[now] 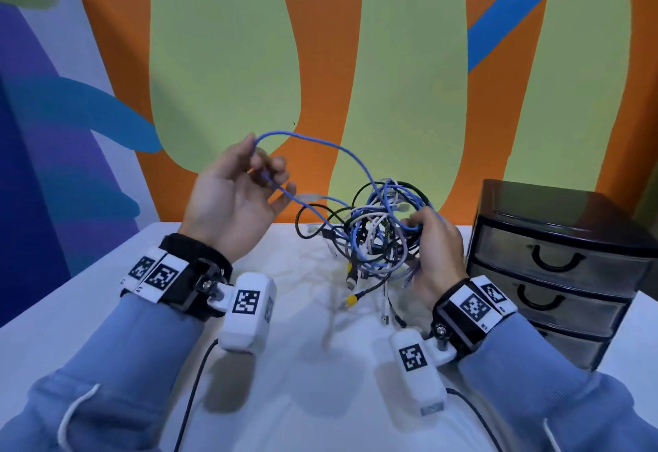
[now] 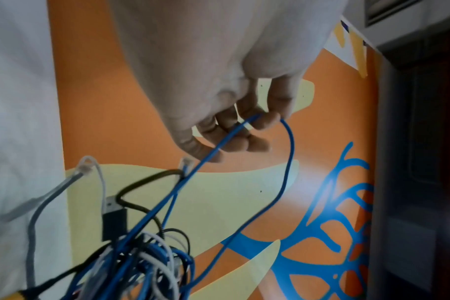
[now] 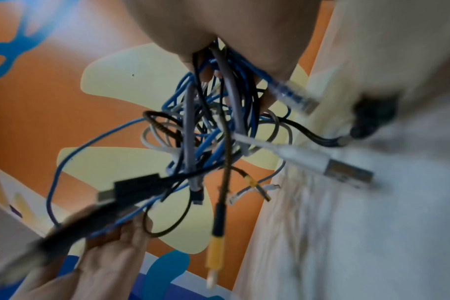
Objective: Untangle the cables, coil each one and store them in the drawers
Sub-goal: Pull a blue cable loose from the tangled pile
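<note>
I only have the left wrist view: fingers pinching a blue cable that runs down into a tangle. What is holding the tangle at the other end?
Observer: The right hand grips the cable tangle and holds it up above the white table.
Operator: Are the drawers open yet?
Observer: No. The black drawer unit stands at the right of the table, all three drawers shut.
Operator: How free is my blue cable?
Observer: From the left hand the blue cable arcs up and over in one loose loop, then dives back into the tangle.
Operator: Anything hanging loose below?
Observer: Yes, a yellow plug dangles under the tangle, with a white USB plug sticking out sideways.
</note>
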{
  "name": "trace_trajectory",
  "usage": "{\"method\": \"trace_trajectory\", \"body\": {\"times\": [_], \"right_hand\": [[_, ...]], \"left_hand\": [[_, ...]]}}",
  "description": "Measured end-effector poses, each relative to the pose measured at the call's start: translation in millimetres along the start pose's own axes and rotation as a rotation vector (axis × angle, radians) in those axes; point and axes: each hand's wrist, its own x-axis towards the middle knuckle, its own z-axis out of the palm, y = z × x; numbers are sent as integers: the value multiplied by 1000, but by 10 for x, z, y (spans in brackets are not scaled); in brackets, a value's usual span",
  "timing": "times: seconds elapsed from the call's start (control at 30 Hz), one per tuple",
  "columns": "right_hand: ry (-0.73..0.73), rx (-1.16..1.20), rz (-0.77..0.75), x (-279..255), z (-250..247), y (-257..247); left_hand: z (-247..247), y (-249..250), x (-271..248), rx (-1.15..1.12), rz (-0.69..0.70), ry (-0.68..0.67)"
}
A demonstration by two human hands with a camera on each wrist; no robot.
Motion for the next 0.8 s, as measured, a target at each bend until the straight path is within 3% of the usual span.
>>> {"method": "trace_trajectory", "body": {"times": [0.1, 0.3, 0.47, 0.6, 0.67, 0.8], "right_hand": [[13, 60, 28, 30, -15, 13], [25, 222, 10, 53, -14, 18], [5, 261, -1, 13, 22, 12], [-28, 73, -2, -1, 32, 26], [-42, 57, 16, -14, 32, 25], [5, 91, 14, -34, 17, 9]], "left_hand": [[-31, 76, -2, 8, -36, 27], [-22, 101, -18, 454, 16, 58], [-144, 305, -51, -74, 114, 113], [-240, 351, -48, -301, 152, 75], [-227, 351, -47, -190, 141, 44], [-163, 239, -36, 452, 85, -16]]}}
